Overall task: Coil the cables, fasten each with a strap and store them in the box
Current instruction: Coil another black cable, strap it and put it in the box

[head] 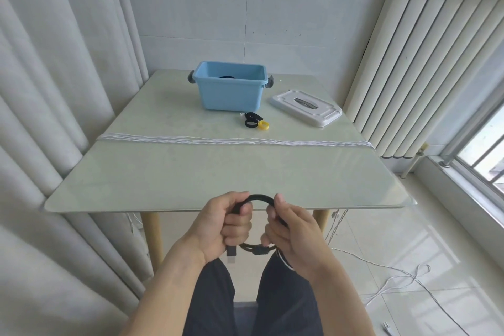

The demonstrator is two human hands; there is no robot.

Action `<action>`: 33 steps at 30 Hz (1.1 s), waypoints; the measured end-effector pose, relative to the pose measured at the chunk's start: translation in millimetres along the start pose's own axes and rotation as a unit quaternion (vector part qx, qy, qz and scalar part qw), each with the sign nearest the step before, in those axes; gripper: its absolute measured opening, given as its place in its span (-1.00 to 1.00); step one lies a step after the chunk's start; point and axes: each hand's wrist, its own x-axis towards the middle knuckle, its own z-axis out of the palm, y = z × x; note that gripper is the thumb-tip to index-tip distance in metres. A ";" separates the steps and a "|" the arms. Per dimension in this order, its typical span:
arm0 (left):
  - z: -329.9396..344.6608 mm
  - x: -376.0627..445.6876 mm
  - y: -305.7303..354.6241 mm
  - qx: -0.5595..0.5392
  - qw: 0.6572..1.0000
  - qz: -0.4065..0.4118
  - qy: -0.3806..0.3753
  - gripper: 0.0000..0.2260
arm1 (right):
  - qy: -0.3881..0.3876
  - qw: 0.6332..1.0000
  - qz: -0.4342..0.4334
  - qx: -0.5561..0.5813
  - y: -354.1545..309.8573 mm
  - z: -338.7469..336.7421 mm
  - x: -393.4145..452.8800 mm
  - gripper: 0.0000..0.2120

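Both hands grip one coiled black cable (259, 197) at the near table edge: left hand (228, 224) and right hand (290, 229) on opposite sides, likely keeping loops from springing open. Straps (253, 120): about three, near the blue box (231, 91). One lid (306, 108) beside it.

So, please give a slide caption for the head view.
Both hands hold a coiled black cable before the open blue box.
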 end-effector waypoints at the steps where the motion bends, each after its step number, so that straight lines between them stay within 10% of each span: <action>1: 3.5 2.5 -2.3 -0.002 0.999 0.021 0.031 -0.73 | 0.020 0.998 0.015 0.049 0.1 1.3 2.8 -0.61; 11: 25.8 13.8 -7.5 -0.083 0.992 0.053 0.074 -0.76 | 0.136 0.952 0.008 0.273 -1.4 16.4 19.2 -0.58; 17: 22.0 13.7 -4.9 -0.160 0.970 0.084 0.162 -0.66 | 0.101 0.991 -0.044 -0.078 -5.5 6.9 20.5 -0.63; 22: 2.6 9.4 7.8 -0.288 0.925 0.157 0.190 -0.65 | 0.063 0.928 -0.026 -0.367 -21.2 -19.2 13.1 -0.82; 28: -17.9 -0.3 25.4 -0.338 0.886 0.238 0.210 -0.65 | 0.118 0.851 0.022 -0.512 -21.9 -55.2 7.7 -0.82; 33: -35.0 -5.8 34.3 -0.324 0.888 0.283 0.166 -0.63 | 0.020 0.905 0.108 -0.410 -32.4 -88.4 -5.3 -0.63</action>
